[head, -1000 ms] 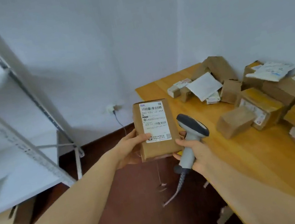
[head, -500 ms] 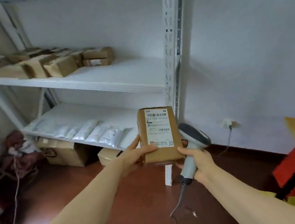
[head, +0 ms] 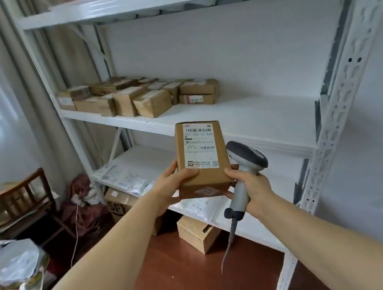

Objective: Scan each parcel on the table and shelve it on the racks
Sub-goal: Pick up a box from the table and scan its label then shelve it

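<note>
A brown cardboard parcel point(head: 203, 168) with a white barcode label facing me is held up in front of the white rack point(head: 345, 92). My left hand point(head: 174, 186) grips its lower left edge, thumb on the front. My right hand point(head: 251, 188) grips the handle of a grey barcode scanner point(head: 244, 161), and its thumb touches the parcel's lower right corner. The scanner's cable hangs down toward the floor. The table is out of view.
The middle shelf point(head: 243, 112) carries several brown boxes point(head: 148, 96) at its left. The lower shelf holds white mailer bags point(head: 125, 179). Boxes point(head: 198, 235) sit on the floor under the rack. A wooden chair point(head: 16, 201) and bags stand at left.
My view has swung left from the table to face the rack, and the rack is closer. Both hands keep the same hold on the parcel and scanner.
</note>
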Demonstrator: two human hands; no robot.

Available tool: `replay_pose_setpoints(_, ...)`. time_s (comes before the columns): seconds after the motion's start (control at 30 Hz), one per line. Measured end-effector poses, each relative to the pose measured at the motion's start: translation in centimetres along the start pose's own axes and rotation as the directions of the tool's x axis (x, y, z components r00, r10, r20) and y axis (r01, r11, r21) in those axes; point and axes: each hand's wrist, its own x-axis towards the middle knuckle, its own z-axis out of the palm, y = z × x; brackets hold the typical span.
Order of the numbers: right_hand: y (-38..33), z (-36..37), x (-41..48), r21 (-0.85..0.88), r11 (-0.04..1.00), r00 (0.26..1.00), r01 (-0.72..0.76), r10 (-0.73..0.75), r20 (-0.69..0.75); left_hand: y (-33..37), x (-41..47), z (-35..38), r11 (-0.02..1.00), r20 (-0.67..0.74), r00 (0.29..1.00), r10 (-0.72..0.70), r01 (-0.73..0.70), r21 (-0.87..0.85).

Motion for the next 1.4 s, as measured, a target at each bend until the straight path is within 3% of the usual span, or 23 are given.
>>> replay_pose_setpoints(0.33,-5.3,10.1,17.6,-0.007,0.999,0.998,-0.04,0.04,0.042,7.7,16.7,-4.0,0.999,-0.172,0.985,0.019,-0.024,-0.027)
replay_pose_setpoints(0.57,-8.5,14.8,27.6,-0.063,0.995,0.997,-0.072,0.073,0.018,10.4,27.8,-5.5,1.0,-0.178,0.984,-0.019,0.017,-0.013)
replay_pose_setpoints(0.77,-10.0,18.4,33.7,-0.093,0.99,0.994,-0.103,0.101,-0.03,10.8,36.1,-7.5,0.986,-0.173,0.985,-0.022,0.05,0.159)
replay_pose_setpoints(1.0,-10.9,21.5,40.8,-0.145,0.982,0.986,-0.125,0.107,-0.125,11.4,44.3,-9.8,0.898,-0.039,0.999,0.027,-0.007,0.441)
replay_pose_setpoints(1.07,-11.0,22.2,42.7,-0.164,0.981,0.982,-0.105,0.077,-0.173,11.6,45.6,-10.8,0.781,0.002,0.995,0.098,-0.078,0.62)
replay_pose_setpoints(1.13,-11.3,22.7,44.4,-0.147,0.986,0.972,-0.076,0.041,-0.23,11.9,47.0,-12.0,0.485,0.143,0.962,0.232,-0.242,0.84)
replay_pose_setpoints(1.2,-11.7,23.0,45.8,-0.13,0.99,0.965,-0.06,0.024,-0.261,12.3,48.3,-12.9,0.164,0.33,0.891,0.312,-0.393,0.905)
replay_pose_setpoints(1.23,-11.9,23.0,46.3,-0.111,0.992,0.963,-0.057,0.025,-0.269,12.5,49.1,-13.0,0.062,0.396,0.858,0.327,-0.437,0.897)
replay_pose_setpoints(1.33,-12.4,23.3,46.9,-0.05,0.998,0.951,-0.036,0.019,-0.308,13.3,51.2,-11.8,-0.151,0.496,0.792,0.355,-0.475,0.867)
replay_pose_setpoints(1.4,-12.5,23.1,47.2,-0.028,0.999,0.943,-0.028,0.017,-0.333,13.8,52.0,-10.4,-0.236,0.498,0.787,0.365,-0.439,0.867)
